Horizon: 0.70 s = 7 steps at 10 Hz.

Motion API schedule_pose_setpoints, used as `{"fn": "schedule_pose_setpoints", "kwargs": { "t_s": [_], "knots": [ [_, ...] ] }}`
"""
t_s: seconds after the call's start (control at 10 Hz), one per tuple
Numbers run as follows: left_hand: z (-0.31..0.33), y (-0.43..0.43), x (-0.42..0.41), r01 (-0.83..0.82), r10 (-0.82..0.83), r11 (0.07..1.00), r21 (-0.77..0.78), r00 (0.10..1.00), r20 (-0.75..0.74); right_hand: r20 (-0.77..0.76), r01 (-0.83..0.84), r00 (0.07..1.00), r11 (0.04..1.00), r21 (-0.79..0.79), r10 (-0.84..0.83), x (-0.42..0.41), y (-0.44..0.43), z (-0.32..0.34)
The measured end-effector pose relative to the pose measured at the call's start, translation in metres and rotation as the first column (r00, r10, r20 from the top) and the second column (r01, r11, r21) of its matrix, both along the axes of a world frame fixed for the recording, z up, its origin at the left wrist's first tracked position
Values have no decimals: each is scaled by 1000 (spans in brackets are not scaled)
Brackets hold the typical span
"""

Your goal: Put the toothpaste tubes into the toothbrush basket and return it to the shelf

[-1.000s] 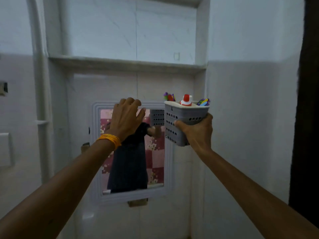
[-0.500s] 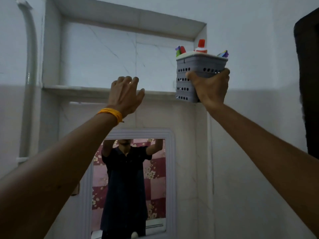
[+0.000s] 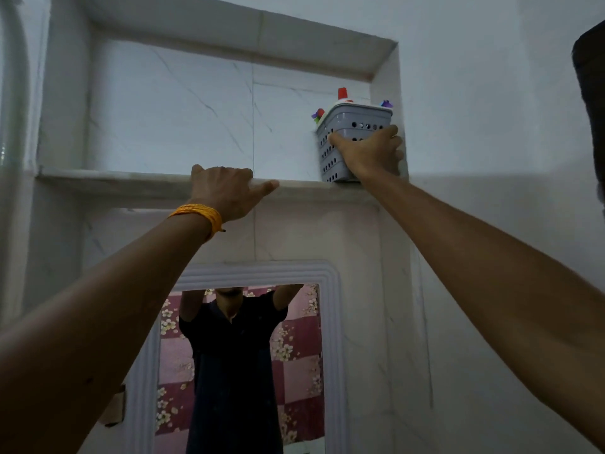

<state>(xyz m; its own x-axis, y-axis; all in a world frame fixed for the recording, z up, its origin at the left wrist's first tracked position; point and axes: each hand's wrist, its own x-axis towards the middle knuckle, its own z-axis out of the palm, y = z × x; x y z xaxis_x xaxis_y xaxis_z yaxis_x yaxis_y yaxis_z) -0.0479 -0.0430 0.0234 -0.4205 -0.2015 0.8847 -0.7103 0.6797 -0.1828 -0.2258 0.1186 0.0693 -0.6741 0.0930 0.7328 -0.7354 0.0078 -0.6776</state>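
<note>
A grey perforated toothbrush basket (image 3: 357, 117) stands on the right end of the marble shelf (image 3: 114, 181), tight in the niche's right corner. A toothpaste tube with a red cap (image 3: 342, 94) sticks up from it, with coloured toothbrush ends (image 3: 318, 114) at its left and right rims. My right hand (image 3: 370, 152) is wrapped around the basket's front wall. My left hand (image 3: 226, 190), with an orange bracelet at the wrist, rests on the shelf's front edge, fingers hooked over it, holding no object.
The shelf sits in a recessed wall niche (image 3: 229, 31) with a tiled back. Below it hangs a white-framed mirror (image 3: 248, 355) that reflects a person with raised arms. A white pipe (image 3: 13, 93) runs up the left wall. A dark edge (image 3: 592, 93) shows at far right.
My right hand has lifted the basket from chest height up and set it down on the shelf's right end. My left hand rose and landed on the shelf edge.
</note>
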Motion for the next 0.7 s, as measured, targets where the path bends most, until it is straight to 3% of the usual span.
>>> {"fn": "schedule_pose_setpoints", "kwargs": {
  "t_s": [0.4, 0.6, 0.7],
  "knots": [
    [-1, -1, -2, -7, 7, 999, -44, 1000, -13, 33, -17, 999, 994, 109, 13, -20, -16, -2],
    [-10, 8, 6, 9, -9, 999, 42, 1000, 13, -150, 70, 987, 991, 118, -52, -7, -6, -62],
    [-34, 15, 10, 32, -33, 999, -19, 999, -29, -263, 204, 949, 974, 101, -172, 10, 4, -112]
  ]
}}
